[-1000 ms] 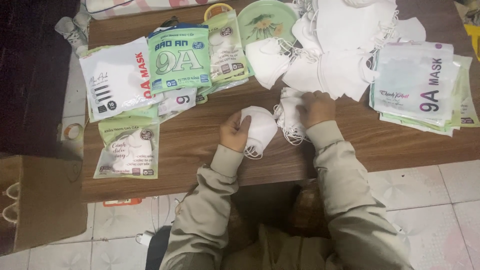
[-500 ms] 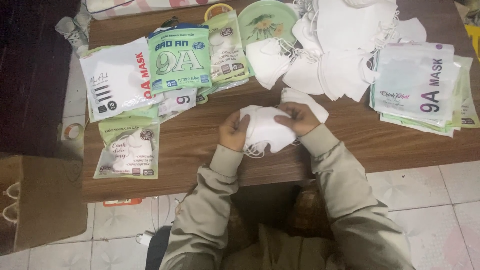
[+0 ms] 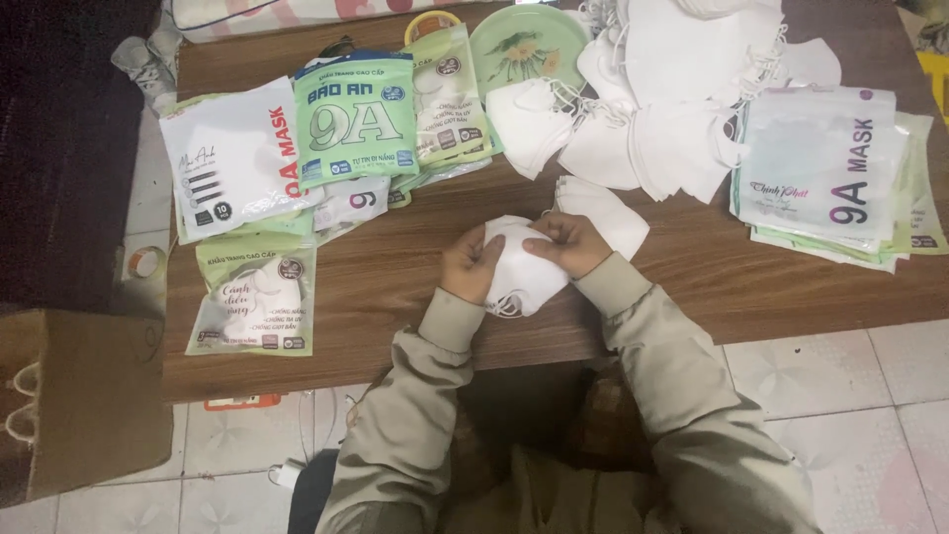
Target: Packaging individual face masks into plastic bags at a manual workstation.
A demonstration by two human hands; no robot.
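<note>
My left hand (image 3: 471, 263) and my right hand (image 3: 567, 243) both grip a small stack of white face masks (image 3: 521, 279) just above the wooden table (image 3: 395, 287), near its front edge. The left hand holds the stack's left side, the right hand presses on its top right. A single white mask (image 3: 605, 210) lies flat on the table just beyond my right hand. A big loose pile of white masks (image 3: 672, 89) fills the far middle and right of the table.
Mask packets lie at the far left: a white one (image 3: 229, 158), a green one (image 3: 356, 117), another green one (image 3: 255, 309) nearer the front. A stack of packets (image 3: 825, 178) is at right. A green plate (image 3: 529, 44) sits at the back. A brown cardboard box (image 3: 79, 405) stands on the floor at left.
My right hand has come in from the loose mask on the right and joined the left hand on the stack. The stack has shifted slightly right, toward the middle.
</note>
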